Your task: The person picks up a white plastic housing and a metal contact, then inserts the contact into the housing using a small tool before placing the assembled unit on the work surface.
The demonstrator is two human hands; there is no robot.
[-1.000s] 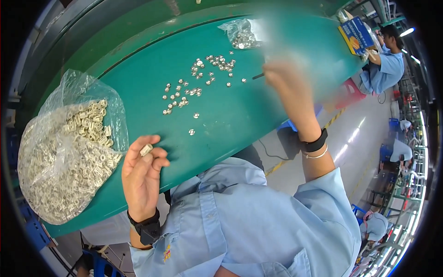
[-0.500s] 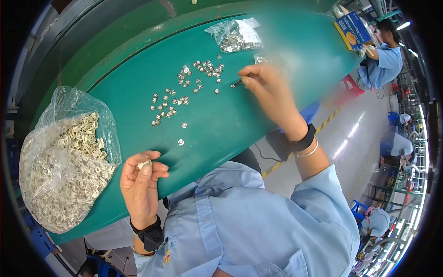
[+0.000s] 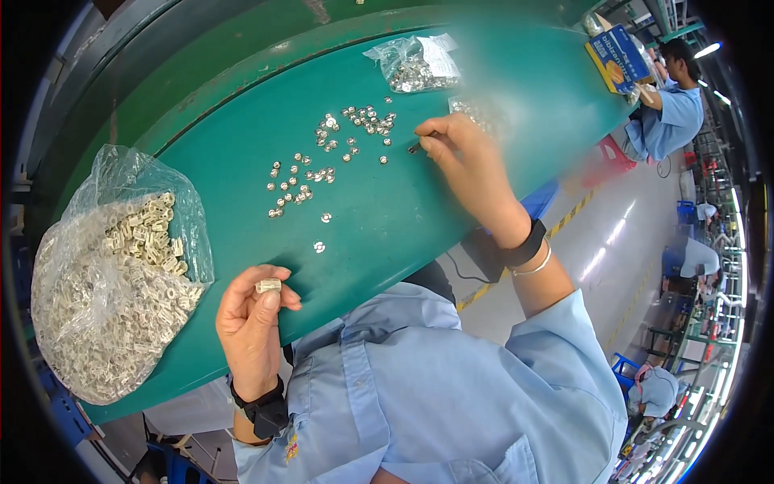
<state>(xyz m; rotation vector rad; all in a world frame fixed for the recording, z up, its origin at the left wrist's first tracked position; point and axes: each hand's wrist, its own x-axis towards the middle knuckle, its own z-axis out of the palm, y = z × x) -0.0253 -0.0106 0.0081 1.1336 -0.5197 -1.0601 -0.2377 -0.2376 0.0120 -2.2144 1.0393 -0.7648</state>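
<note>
Above the table's near edge, my left hand (image 3: 248,329) pinches a small cream plastic part (image 3: 268,285) between thumb and fingers. My right hand (image 3: 470,165) is closed on a short dark thin tool (image 3: 414,148); most of it is hidden by the fingers, so its exact kind is unclear. Its tip is low over the green table, right of the scattered small round metal pieces (image 3: 371,121). Two single metal pieces (image 3: 319,248) lie apart from the others, closer to my left hand.
A large clear bag (image 3: 105,323) full of cream plastic parts stands on the green table (image 3: 387,210) at the left. A smaller bag of metal pieces (image 3: 419,74) lies at the far side, another bag (image 3: 472,109) behind my right hand. A person (image 3: 673,113) sits beyond a blue-yellow box (image 3: 619,58).
My left hand has shifted slightly right and turned, so the cream part shows more fully. The right hand stays nearly in place, its tool tip showing less.
</note>
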